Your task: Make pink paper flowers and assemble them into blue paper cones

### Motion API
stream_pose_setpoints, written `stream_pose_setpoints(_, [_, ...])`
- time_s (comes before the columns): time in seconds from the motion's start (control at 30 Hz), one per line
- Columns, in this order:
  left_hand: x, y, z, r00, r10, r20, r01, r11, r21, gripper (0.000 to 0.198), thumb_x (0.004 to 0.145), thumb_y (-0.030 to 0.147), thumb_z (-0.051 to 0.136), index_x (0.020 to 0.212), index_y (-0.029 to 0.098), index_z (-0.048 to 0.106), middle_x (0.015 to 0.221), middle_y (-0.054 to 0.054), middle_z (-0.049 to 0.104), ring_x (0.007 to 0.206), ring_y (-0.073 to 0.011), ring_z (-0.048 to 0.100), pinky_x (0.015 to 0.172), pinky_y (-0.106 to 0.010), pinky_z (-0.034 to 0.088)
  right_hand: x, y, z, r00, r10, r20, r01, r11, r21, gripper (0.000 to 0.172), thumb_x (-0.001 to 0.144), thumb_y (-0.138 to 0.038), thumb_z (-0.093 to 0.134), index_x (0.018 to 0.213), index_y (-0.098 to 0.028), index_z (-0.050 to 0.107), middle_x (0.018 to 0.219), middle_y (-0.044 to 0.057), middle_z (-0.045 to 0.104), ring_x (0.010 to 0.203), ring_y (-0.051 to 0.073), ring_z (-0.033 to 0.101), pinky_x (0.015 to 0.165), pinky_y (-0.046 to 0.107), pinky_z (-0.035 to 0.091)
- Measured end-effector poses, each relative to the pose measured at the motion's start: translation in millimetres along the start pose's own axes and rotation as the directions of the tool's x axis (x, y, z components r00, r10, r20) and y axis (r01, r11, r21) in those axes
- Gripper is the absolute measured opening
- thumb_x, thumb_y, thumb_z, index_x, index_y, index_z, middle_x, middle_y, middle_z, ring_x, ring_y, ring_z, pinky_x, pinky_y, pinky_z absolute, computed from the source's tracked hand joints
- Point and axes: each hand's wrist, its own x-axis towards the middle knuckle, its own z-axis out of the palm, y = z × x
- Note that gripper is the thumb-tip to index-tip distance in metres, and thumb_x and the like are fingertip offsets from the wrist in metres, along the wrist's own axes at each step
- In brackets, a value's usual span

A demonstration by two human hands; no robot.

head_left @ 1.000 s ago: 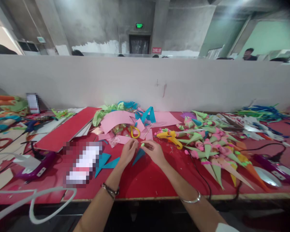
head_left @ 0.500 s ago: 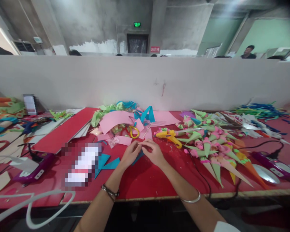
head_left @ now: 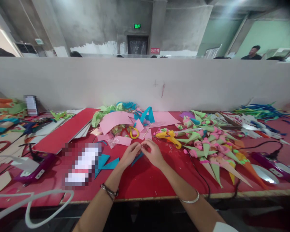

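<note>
My left hand [head_left: 130, 154] and my right hand [head_left: 153, 153] meet over the red table [head_left: 145, 180], fingers pinched together on a blue paper cone [head_left: 136, 158] whose tip points down to the left. Both hands are closed on it. Flat blue paper pieces [head_left: 106, 162] lie just left of my left hand. A yellow glue gun [head_left: 168, 137] rests on the table just beyond my right hand. Pink paper sheets [head_left: 116, 120] and yellow-handled scissors [head_left: 132, 132] lie beyond my hands.
A heap of finished paper cones [head_left: 212, 145] in green, pink and orange fills the right side. Purple glue guns lie at the left [head_left: 33, 167] and right [head_left: 273, 162], with black cords. A red board [head_left: 62, 132] lies left. A grey partition [head_left: 145, 83] backs the table.
My hands closed in on each other: the gap seen a second ago, with a small green piece at the right fingertips, is gone and both now pinch the blue cone.
</note>
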Motion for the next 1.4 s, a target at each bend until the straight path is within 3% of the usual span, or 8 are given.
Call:
stream_pose_setpoints(0.23, [-1.5,5.6,-0.7,0.997,-0.02,-0.069,0.006,0.981,-0.195,0.03,0.07,0.041,0.057,0.063,0.014,0.047,0.05,0.006,0.037,0.046,-0.005,0.032,0.045,-0.019,0.023,0.4,-3.9,1.9,0.998,0.026,-0.054,-0.021,0.996,0.092,0.005,0.076,-0.02,0.05,0.072,-0.019,0.053,0.07,-0.001,0.051,0.065,0.012,0.048,0.06,0.023,0.039])
stream_pose_setpoints(0.47, [3.7,5.0,-8.4,0.948,0.021,-0.318,-0.128,0.938,-0.321,0.024,0.074,0.041,0.049,0.074,0.018,0.044,0.056,0.007,0.034,0.048,-0.0049,0.031,0.047,-0.018,0.027,3.3,9.1,-3.9,0.937,0.247,-0.248,-0.174,0.943,0.282,0.016,0.075,-0.031,0.05,0.078,-0.018,0.057,0.073,0.001,0.058,0.068,0.014,0.053,0.064,0.025,0.043])
stream_pose_setpoints(0.7, [5.3,-1.5,-8.0,0.945,0.002,-0.326,-0.096,0.958,-0.27,0.014,0.072,0.026,0.043,0.084,0.018,0.044,0.058,0.006,0.042,0.048,-0.0055,0.036,0.047,-0.019,0.029,3.6,5.5,-5.1,0.946,0.257,-0.199,-0.194,0.937,0.29,0.019,0.074,-0.034,0.051,0.065,-0.017,0.057,0.059,-0.001,0.055,0.057,0.013,0.051,0.055,0.024,0.042])
stream_pose_setpoints(0.8, [3.9,-2.5,-8.5,0.946,-0.002,-0.323,-0.068,0.977,-0.202,0.016,0.077,0.031,0.037,0.087,0.019,0.042,0.046,0.009,0.033,0.039,-0.0063,0.028,0.041,-0.019,0.021,3.8,6.6,-5.1,0.945,0.255,-0.204,-0.189,0.936,0.296,0.014,0.069,-0.031,0.057,0.069,-0.017,0.058,0.065,0.0,0.059,0.064,0.014,0.054,0.061,0.025,0.044])
stream_pose_setpoints(0.93, [4.0,-2.4,-7.4,0.94,0.015,-0.342,-0.046,0.996,-0.08,0.027,0.078,0.043,0.036,0.088,0.019,0.042,0.045,0.01,0.025,0.038,-0.0067,0.022,0.04,-0.019,0.018,3.8,6.0,-7.6,0.947,0.262,-0.185,-0.199,0.932,0.302,0.02,0.075,-0.032,0.049,0.077,-0.018,0.063,0.064,0.0,0.059,0.058,0.012,0.053,0.059,0.024,0.043])
stream_pose_setpoints(1.1, [1.4,-3.5,-5.5,0.925,0.12,-0.361,-0.052,0.98,0.194,0.027,0.073,0.04,0.05,0.088,0.018,0.048,0.06,0.005,0.038,0.053,-0.0085,0.036,0.052,-0.021,0.03,4.0,5.3,-9.1,0.944,0.277,-0.18,-0.214,0.928,0.306,0.022,0.076,-0.032,0.048,0.073,-0.017,0.064,0.055,-0.002,0.055,0.052,0.011,0.05,0.053,0.023,0.042])
stream_pose_setpoints(1.27, [-6.6,-7.6,-4.6,0.975,0.164,-0.152,-0.008,0.706,0.709,0.039,0.075,0.046,0.046,0.1,0.017,0.049,0.084,-0.004,0.051,0.073,-0.016,0.049,0.066,-0.028,0.037,5.1,6.1,-8.0,0.935,0.304,-0.18,-0.23,0.91,0.345,0.017,0.069,-0.027,0.056,0.081,-0.017,0.064,0.08,0.003,0.065,0.074,0.015,0.059,0.069,0.027,0.046])
stream_pose_setpoints(1.4, [-9.1,-9.4,-6.1,0.996,0.085,-0.012,-0.041,0.592,0.805,0.045,0.07,0.052,0.05,0.1,0.018,0.052,0.091,-0.007,0.054,0.077,-0.0192,0.051,0.067,-0.029,0.038,4.6,5.8,-6.8,0.901,0.389,-0.193,-0.298,0.878,0.375,0.015,0.068,-0.032,0.058,0.068,-0.017,0.058,0.056,-0.001,0.059,0.047,0.011,0.054,0.049,0.024,0.044])
